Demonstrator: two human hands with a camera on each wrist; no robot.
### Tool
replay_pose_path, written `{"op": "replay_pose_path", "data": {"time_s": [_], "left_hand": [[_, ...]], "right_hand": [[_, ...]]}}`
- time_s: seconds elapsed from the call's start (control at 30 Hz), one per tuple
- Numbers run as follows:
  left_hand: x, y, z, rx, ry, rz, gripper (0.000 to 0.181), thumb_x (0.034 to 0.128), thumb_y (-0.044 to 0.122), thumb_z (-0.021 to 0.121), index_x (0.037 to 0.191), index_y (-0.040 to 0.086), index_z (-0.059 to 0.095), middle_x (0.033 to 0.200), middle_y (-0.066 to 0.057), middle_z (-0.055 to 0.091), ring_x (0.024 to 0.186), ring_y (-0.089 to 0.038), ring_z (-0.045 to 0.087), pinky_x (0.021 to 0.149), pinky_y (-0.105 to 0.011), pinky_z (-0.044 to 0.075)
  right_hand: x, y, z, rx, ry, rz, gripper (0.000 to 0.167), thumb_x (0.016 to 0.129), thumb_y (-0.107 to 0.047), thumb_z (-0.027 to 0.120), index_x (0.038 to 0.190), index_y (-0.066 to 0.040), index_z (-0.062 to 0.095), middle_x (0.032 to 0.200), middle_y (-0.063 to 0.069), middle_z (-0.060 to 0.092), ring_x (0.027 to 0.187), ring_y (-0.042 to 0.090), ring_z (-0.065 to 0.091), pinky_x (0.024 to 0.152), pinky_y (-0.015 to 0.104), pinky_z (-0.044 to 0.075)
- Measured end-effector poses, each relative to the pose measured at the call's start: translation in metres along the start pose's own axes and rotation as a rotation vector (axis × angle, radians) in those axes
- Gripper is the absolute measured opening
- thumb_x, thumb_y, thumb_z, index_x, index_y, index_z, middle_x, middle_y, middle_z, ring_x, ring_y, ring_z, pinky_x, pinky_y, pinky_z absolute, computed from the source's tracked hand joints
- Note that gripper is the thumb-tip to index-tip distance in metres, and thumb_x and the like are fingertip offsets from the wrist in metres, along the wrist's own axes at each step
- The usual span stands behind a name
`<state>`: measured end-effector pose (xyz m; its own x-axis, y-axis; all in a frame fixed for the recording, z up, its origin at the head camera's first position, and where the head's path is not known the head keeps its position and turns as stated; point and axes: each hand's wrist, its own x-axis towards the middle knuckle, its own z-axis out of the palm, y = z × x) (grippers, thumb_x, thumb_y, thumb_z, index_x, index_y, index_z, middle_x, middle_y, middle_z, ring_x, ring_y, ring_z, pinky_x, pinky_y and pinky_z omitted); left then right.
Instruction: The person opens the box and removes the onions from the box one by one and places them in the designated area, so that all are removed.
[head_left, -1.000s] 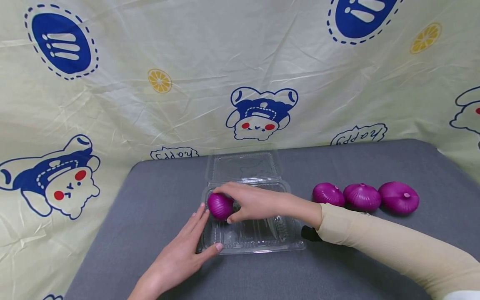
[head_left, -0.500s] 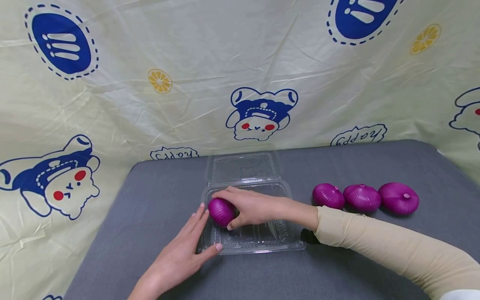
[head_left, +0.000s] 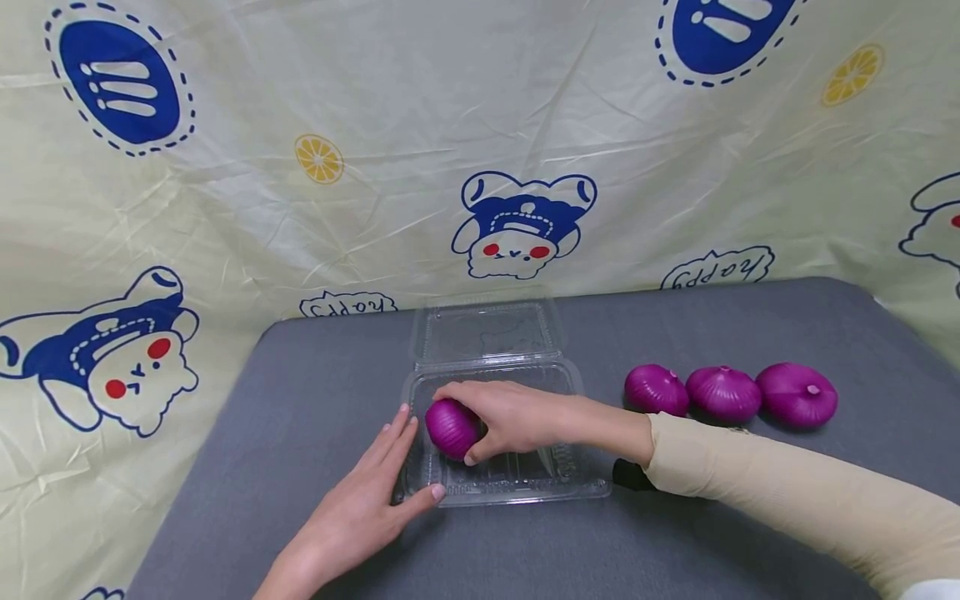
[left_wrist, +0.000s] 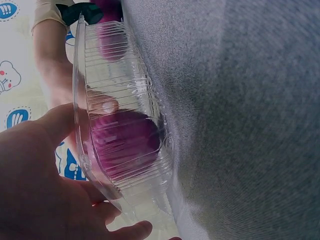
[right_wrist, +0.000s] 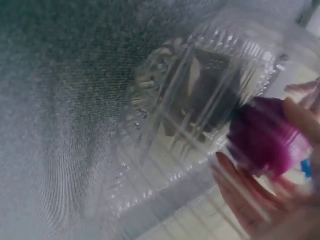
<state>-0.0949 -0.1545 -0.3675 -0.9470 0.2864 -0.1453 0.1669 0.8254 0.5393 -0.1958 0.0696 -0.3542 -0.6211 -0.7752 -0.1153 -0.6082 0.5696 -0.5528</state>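
Observation:
In the head view my right hand (head_left: 517, 417) grips a purple onion (head_left: 452, 429) inside the left part of a clear plastic clamshell box (head_left: 525, 492). The fingers lie over the onion's far side and the thumb on its near side. My left hand (head_left: 356, 512) rests at the box's front left corner, fingers straight along its left edge and thumb at the front rim. Through the ribbed wall, the left wrist view shows the onion (left_wrist: 127, 145) low in the box. The right wrist view is blurred, with the onion (right_wrist: 265, 137) held at the right.
A row of three more purple onions (head_left: 724, 395) lies on the grey tabletop (head_left: 322, 375) right of the box. The clear lid (head_left: 487, 329) is folded back, away from me. Behind the table hangs a printed cloth (head_left: 390, 100). A black band (head_left: 632, 475) shows at my right wrist.
My right hand has brought the onion slightly right and nearer to me, lower in the box. The left hand has stayed at the box's edge. The other onions have not moved.

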Motion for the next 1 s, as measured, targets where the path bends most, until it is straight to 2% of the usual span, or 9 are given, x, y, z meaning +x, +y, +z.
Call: {"op": "replay_pose_path", "data": {"time_s": [0.2,0.33,0.47,0.6,0.83,1.0], "left_hand": [[0.001,0.000,0.000,-0.002,-0.001,-0.015,0.093,0.0868,0.069,0.057,0.158,0.019,0.024,0.163,0.013,0.005,0.149,-0.024,0.012,0.108,-0.057,0.030],[0.002,0.000,0.001,-0.002,-0.005,-0.024,0.094,0.0862,0.070,0.057,0.158,0.020,0.023,0.163,0.013,0.005,0.149,-0.023,0.012,0.109,-0.057,0.030],[0.003,0.000,0.001,-0.004,-0.005,-0.028,0.093,0.0862,0.069,0.058,0.158,0.020,0.023,0.163,0.013,0.005,0.149,-0.024,0.012,0.109,-0.057,0.030],[0.002,0.000,0.002,-0.002,0.000,-0.017,0.092,0.0871,0.067,0.059,0.158,0.019,0.024,0.163,0.012,0.005,0.148,-0.024,0.012,0.110,-0.056,0.029],[0.000,-0.001,0.003,-0.003,0.011,0.003,0.089,0.0891,0.062,0.060,0.158,0.017,0.024,0.163,0.013,0.004,0.148,-0.025,0.013,0.109,-0.056,0.030],[-0.001,-0.001,0.004,0.001,0.030,0.021,0.089,0.0893,0.060,0.062,0.157,0.016,0.025,0.163,0.013,0.005,0.148,-0.025,0.014,0.109,-0.055,0.030]], "right_hand": [[-0.010,-0.003,-0.001,-0.025,0.026,0.036,0.077,0.080,-0.027,0.084,0.145,-0.017,0.044,0.136,0.000,0.054,0.115,0.016,0.055,0.089,0.034,0.051],[-0.016,-0.005,-0.002,-0.026,0.055,0.044,0.076,0.078,-0.025,0.085,0.142,-0.018,0.046,0.132,0.000,0.055,0.110,0.016,0.057,0.086,0.034,0.053],[-0.023,-0.007,-0.004,-0.072,0.101,0.037,0.075,0.074,-0.022,0.088,0.138,-0.021,0.050,0.128,-0.001,0.054,0.105,0.017,0.058,0.083,0.035,0.054],[-0.030,-0.010,-0.006,-0.125,0.136,0.032,0.075,0.072,-0.020,0.089,0.137,-0.023,0.051,0.129,-0.001,0.053,0.103,0.018,0.059,0.082,0.036,0.055],[-0.046,-0.013,-0.012,-0.106,0.174,0.048,0.075,0.072,-0.017,0.088,0.137,-0.024,0.051,0.135,0.001,0.049,0.105,0.022,0.061,0.079,0.039,0.057],[-0.058,-0.014,-0.016,-0.114,0.208,0.027,0.077,0.071,-0.019,0.089,0.138,-0.026,0.052,0.138,0.001,0.048,0.107,0.021,0.060,0.080,0.040,0.056]]}}
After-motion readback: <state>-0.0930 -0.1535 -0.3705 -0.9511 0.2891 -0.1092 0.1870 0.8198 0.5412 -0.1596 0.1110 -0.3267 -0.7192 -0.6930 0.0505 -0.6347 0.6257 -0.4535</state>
